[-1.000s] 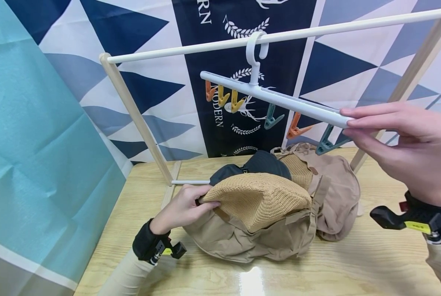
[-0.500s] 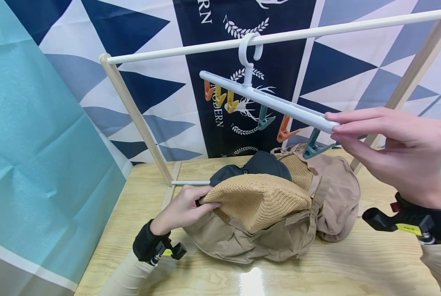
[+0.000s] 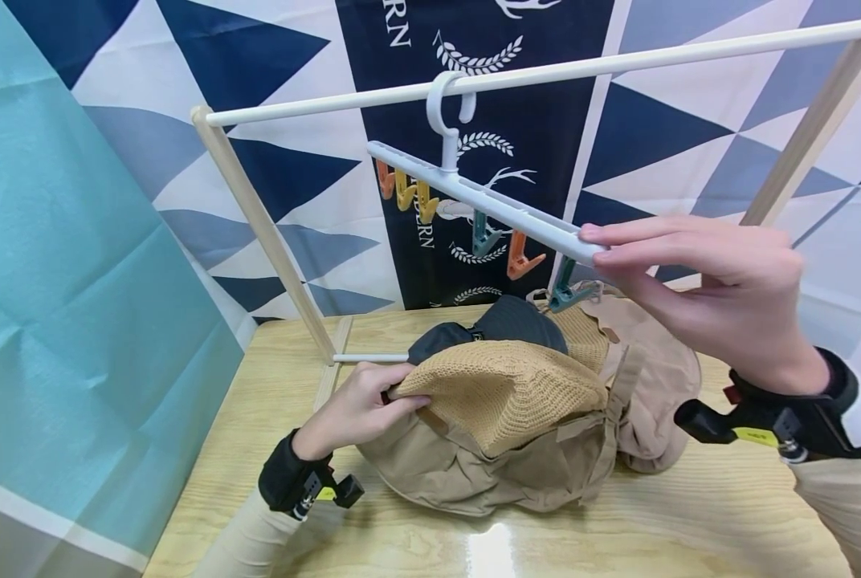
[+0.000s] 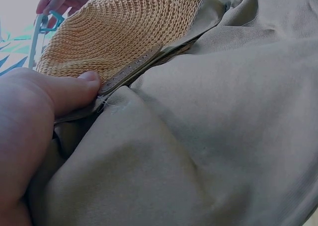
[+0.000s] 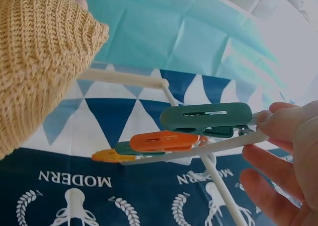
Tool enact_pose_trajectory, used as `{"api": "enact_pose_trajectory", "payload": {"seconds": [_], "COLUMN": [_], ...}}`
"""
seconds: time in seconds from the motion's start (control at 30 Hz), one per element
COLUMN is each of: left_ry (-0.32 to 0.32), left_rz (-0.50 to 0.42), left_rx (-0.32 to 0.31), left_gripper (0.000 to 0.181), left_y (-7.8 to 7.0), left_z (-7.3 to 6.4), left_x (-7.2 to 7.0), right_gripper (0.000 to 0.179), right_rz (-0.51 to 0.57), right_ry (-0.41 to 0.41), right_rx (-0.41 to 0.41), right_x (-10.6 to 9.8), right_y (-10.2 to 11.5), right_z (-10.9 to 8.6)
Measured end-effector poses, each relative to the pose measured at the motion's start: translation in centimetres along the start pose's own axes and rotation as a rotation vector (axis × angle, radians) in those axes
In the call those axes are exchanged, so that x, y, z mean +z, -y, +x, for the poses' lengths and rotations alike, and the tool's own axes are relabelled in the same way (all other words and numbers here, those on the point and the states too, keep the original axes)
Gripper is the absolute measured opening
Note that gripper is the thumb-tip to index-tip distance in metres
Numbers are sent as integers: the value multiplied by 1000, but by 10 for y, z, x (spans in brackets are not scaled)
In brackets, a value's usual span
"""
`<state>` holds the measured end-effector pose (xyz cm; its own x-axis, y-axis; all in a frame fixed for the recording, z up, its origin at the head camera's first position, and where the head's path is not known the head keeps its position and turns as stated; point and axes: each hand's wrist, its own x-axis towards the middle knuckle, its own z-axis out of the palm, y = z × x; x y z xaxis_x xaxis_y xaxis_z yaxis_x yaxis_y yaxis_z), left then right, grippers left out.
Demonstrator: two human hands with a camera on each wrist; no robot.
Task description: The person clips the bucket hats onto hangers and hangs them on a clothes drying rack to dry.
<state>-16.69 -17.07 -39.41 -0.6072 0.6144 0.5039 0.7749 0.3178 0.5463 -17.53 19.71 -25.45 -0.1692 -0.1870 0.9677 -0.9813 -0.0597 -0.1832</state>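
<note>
Clip hanger (image 3: 503,207), pale smooth plastic: hook looped over the white rail (image 3: 662,59) of a rack. Its long axis slants from the far left, higher end, down to the near right end. Spring clips hang along its underside: orange clip (image 3: 523,258), teal clip (image 3: 565,291) and yellow clip (image 3: 426,202) among them, each with V-spread arms.

Right hand (image 3: 720,297): fingers above, thumb beneath, clamped on the hanger's near right end.

Sun hat (image 3: 510,389), on the bench (image 3: 734,522) below the hanger: straw-coloured crown in coarse concentric knit, dented; longer left to right. Brim of soft khaki cloth, creased, spread toward the person; stitched tab at the crown's base.

Left hand (image 3: 361,404): thumb and fingers pinched on the sun hat's left edge.

Dark hat (image 3: 524,321), smooth cloth, directly behind. Second hat (image 3: 654,385), pinkish-tan cloth with knitted crown, behind to the right.

Backdrop (image 3: 293,177): printed cloth, blue and white triangles.
</note>
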Motion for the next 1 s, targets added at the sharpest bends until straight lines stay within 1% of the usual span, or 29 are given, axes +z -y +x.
{"api": "enact_pose_trajectory", "payload": {"seconds": [0.1, 0.17, 0.23, 0.27, 0.4, 0.6, 0.7, 0.83, 0.93, 1.0], "left_ry": [-4, -3, -4, -4, -10, -5, -4, -3, -3, -2], "left_rz": [2, 0, 3, 4, 16, 17, 12, 10, 10, 9], "left_rx": [18, 22, 22, 21, 19, 15, 15, 18, 17, 15], "left_gripper": [15, 15, 15, 15, 15, 16, 16, 15, 15, 15], "left_y": [1, 1, 1, 2, 2, 2, 2, 3, 3, 2], "left_z": [-1, -1, -1, -1, -2, -3, -2, -2, -2, -2], "left_x": [0, 0, 0, 0, -1, -2, -3, -4, -4, -4], "right_gripper": [16, 23, 25, 26, 22, 22, 23, 26, 29, 30], "right_rz": [-58, -102, -126, -132, -92, -66, -61, -108, -161, -178], "right_ry": [25, 49, 72, 82, 121, 216, 234, 244, 261, 274], "right_rx": [-17, -26, -29, -29, -22, -18, -25, -29, -32, -34], "right_x": [9, 13, 16, 17, 23, 28, 31, 38, 43, 46], "right_y": [-2, -3, -5, -6, -11, -18, -21, -23, -25, -26], "right_z": [3, 6, 7, 8, 11, 15, 16, 20, 23, 25]}}
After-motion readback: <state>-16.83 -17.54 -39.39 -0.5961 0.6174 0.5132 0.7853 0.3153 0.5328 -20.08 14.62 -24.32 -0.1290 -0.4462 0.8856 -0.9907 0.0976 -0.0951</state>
